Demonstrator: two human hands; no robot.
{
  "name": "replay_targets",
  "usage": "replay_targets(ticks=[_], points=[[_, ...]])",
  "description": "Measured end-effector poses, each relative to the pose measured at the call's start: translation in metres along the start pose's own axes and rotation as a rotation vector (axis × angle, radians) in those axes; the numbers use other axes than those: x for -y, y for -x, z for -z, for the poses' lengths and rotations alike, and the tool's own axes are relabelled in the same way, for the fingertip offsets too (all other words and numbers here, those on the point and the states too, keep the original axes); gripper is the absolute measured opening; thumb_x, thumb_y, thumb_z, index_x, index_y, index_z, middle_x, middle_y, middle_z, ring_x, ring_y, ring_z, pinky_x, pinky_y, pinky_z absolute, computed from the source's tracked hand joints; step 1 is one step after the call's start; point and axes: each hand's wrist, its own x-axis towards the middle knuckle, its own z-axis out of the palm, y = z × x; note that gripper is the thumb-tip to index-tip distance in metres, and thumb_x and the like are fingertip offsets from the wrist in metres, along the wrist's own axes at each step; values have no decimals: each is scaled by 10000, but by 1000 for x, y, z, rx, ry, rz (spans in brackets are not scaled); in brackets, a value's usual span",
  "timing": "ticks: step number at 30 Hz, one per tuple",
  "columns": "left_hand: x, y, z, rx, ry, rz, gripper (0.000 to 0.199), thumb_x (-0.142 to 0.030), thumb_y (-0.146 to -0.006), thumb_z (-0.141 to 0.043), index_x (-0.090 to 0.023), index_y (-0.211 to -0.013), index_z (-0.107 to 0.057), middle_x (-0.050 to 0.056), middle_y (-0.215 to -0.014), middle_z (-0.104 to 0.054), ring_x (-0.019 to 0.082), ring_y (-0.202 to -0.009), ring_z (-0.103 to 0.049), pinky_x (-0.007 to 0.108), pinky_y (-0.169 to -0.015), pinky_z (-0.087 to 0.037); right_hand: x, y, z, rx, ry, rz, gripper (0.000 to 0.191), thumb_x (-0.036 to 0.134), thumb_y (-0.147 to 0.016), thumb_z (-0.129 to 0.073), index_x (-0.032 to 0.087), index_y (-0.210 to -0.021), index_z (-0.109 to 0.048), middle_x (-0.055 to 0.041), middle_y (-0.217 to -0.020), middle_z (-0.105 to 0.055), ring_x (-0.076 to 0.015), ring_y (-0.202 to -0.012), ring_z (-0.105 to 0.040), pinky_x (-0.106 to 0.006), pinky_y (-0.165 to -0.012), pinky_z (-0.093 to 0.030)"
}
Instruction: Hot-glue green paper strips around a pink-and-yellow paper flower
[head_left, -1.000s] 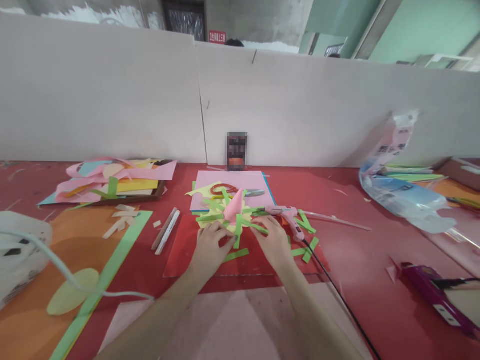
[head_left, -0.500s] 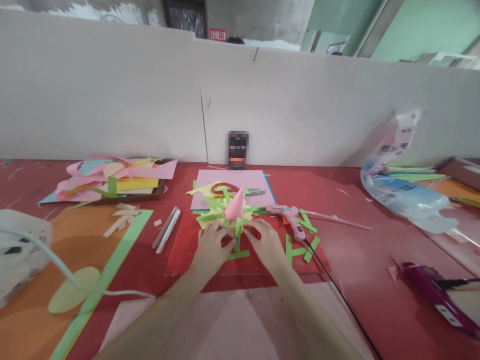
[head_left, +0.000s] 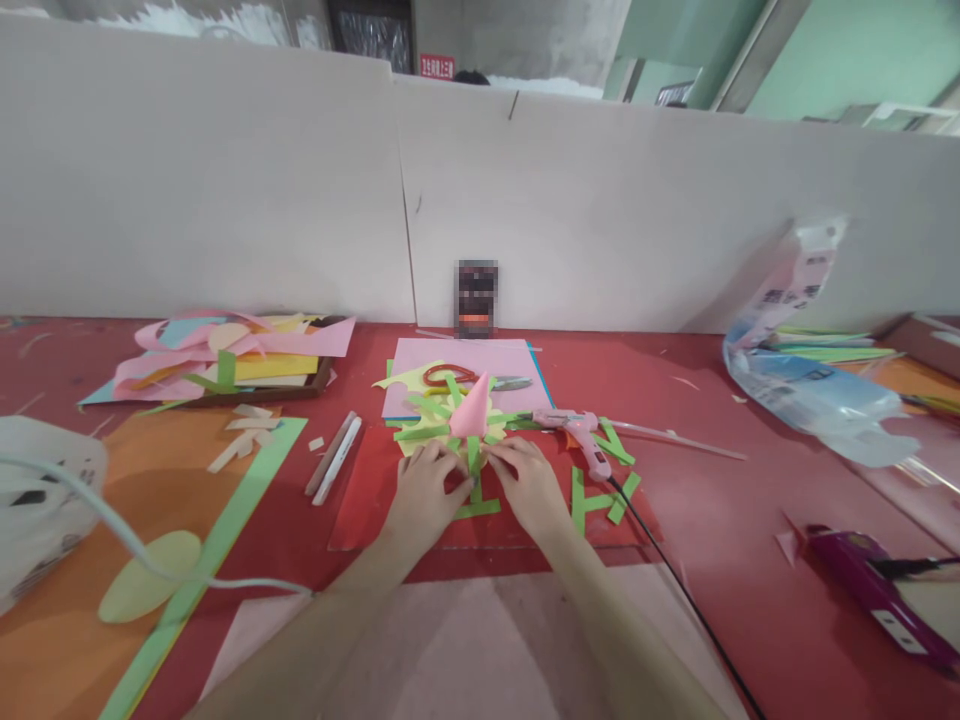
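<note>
A pink paper cone (head_left: 472,408) stands on a yellow paper flower (head_left: 496,430) with green paper strips (head_left: 420,433) spread out around it. One green strip (head_left: 475,458) hangs from the flower's near edge, between my hands. My left hand (head_left: 431,490) is closed, its thumb and fingertips pinching at this strip. From the other side, my right hand (head_left: 529,486) is closed with thumb and forefinger at the flower's near edge. The fingers partly hide that edge. All this sits over a red sheet (head_left: 367,505).
Right of the flower lies a pink glue gun (head_left: 574,424) with a black cord, near loose green strips (head_left: 592,502). Red-handled scissors (head_left: 450,376) rest behind. Two pens (head_left: 337,460) and a paper-filled tray (head_left: 322,378) are left. A purple power strip (head_left: 874,590) lies right.
The green strip between my hands has shifted slightly and its upper end now sits closer against the flower's edge. Both hands stay almost where they were.
</note>
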Motion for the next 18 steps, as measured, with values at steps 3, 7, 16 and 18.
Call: replay_targets(ticks=[3,7,16,18], points=[[0,0,0,-4,10,5,27,-252,-732,-606,-233,-741,-589,-3,-868,-552,196,-899,-511,352,-787,-347,1,0,0,-6,-11,4,244,203,-839,-444,239,-966,-649,-42,-884,-615,-170,-866,-542,-316,-799,-437],[0,0,1,-29,24,18,82,-226,-738,-597,-234,-816,-573,-5,-888,-572,193,-886,-527,351,-787,-349,3,0,1,-17,-29,-7,227,205,-846,-435,220,-951,-636,-46,-900,-602,-169,-885,-535,-311,-821,-427],[2,-1,-1,-40,18,28,226,-226,-762,-573,-259,-986,-565,19,-1043,-572,206,-995,-506,355,-812,-355,9,-1,4,-24,124,39,283,241,-853,-427,268,-1069,-607,-51,-822,-528,-173,-821,-510,-322,-781,-429],[2,-1,-1,-32,12,28,215,-232,-764,-569,-259,-977,-571,21,-1035,-574,208,-992,-506,355,-809,-357,7,-2,3,-13,162,42,287,252,-854,-429,285,-1076,-608,-47,-805,-511,-169,-797,-503,-319,-765,-427]])
